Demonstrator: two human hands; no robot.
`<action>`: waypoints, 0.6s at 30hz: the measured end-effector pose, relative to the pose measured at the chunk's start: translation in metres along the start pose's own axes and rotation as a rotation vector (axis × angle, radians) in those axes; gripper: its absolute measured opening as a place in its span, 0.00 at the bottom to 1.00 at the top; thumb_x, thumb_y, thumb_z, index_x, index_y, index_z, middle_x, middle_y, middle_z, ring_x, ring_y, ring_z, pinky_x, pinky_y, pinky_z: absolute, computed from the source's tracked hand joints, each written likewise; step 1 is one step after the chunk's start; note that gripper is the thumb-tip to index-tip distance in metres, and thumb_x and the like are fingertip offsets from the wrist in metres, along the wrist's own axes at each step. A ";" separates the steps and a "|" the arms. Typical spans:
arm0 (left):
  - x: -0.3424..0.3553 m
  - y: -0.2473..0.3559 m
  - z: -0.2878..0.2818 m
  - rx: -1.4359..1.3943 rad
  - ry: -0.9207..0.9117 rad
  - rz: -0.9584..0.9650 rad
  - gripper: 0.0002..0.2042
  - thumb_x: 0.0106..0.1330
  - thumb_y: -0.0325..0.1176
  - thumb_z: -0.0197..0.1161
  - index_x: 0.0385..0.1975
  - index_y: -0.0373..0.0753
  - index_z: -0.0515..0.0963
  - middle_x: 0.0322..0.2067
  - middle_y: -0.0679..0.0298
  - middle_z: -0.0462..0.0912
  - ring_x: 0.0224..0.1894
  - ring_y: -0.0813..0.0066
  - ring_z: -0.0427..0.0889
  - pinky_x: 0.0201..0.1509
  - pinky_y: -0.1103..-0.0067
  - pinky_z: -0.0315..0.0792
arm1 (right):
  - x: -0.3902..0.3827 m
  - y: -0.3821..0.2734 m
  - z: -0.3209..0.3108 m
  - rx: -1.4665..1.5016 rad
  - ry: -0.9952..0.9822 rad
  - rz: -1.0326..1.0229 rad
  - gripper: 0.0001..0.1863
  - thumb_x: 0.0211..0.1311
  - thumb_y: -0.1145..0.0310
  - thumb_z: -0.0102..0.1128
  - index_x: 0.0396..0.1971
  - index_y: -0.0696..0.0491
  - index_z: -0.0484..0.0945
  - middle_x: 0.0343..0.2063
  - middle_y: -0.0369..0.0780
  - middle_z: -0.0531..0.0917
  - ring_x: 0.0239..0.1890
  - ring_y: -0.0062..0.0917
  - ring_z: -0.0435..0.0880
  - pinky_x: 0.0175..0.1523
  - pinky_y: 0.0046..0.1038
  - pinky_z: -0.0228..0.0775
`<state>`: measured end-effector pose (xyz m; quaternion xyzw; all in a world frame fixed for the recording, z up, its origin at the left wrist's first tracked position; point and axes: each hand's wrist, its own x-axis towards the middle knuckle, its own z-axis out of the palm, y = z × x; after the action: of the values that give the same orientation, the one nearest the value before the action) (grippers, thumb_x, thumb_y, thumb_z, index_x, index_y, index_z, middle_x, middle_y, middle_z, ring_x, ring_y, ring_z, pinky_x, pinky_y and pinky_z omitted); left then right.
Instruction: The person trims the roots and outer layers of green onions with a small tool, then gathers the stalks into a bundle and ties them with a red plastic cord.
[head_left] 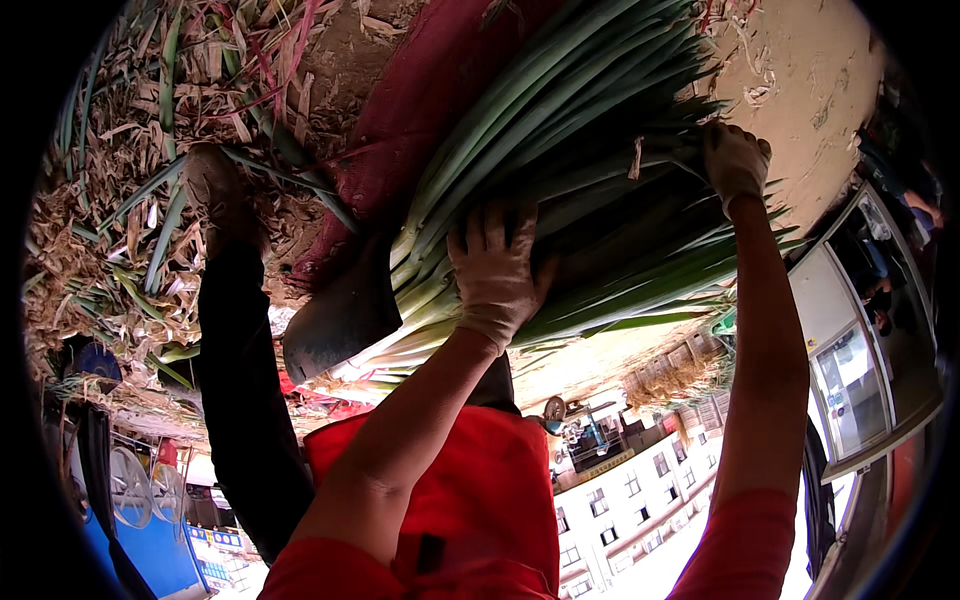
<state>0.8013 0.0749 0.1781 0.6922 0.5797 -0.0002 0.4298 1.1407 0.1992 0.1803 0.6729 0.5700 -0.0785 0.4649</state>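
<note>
A large bundle of long green onions (560, 130) lies across the middle, its pale ends toward the lower left and its green leaves toward the upper right. My left hand (497, 270), in a pale glove, rests on the stalks with its fingers stretched out. At the leaf tips on the right, my gloved right hand (738, 165) has its fingers curled against the leaves; its fingertips are partly hidden. A dark curved sheet-like thing (340, 322) covers part of the pale ends. The underside of the bundle is hidden.
Dry husks and leaf scraps (130, 200) litter the ground at left, around my shoe (213, 190). A dark red cloth or sheet (400, 110) runs beside the bundle. A glazed frame (850, 370) stands at right, and a straw-coloured heap (675, 378) lies beyond the bundle.
</note>
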 end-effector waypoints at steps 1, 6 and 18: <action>0.000 0.001 0.000 0.016 0.012 -0.003 0.37 0.53 0.51 0.65 0.65 0.48 0.64 0.59 0.48 0.64 0.60 0.48 0.64 0.59 0.52 0.59 | -0.004 0.016 -0.017 -0.074 0.019 0.065 0.18 0.61 0.54 0.51 0.46 0.45 0.79 0.46 0.40 0.82 0.52 0.35 0.77 0.63 0.42 0.56; 0.005 -0.005 -0.007 0.073 -0.017 -0.051 0.35 0.55 0.52 0.63 0.64 0.48 0.64 0.60 0.49 0.65 0.60 0.48 0.64 0.60 0.52 0.58 | -0.037 -0.024 -0.132 0.323 0.753 -0.183 0.16 0.58 0.62 0.58 0.46 0.49 0.79 0.44 0.41 0.82 0.47 0.37 0.79 0.55 0.38 0.66; 0.012 0.001 -0.007 0.025 -0.014 -0.052 0.34 0.55 0.53 0.63 0.63 0.50 0.66 0.58 0.49 0.66 0.59 0.48 0.65 0.59 0.54 0.59 | 0.011 -0.050 -0.007 0.204 0.090 -0.181 0.23 0.61 0.50 0.54 0.52 0.48 0.73 0.49 0.46 0.76 0.56 0.42 0.73 0.59 0.45 0.60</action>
<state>0.8024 0.0889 0.1770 0.6823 0.5944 -0.0234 0.4250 1.0988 0.2078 0.1506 0.6654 0.6376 -0.1475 0.3591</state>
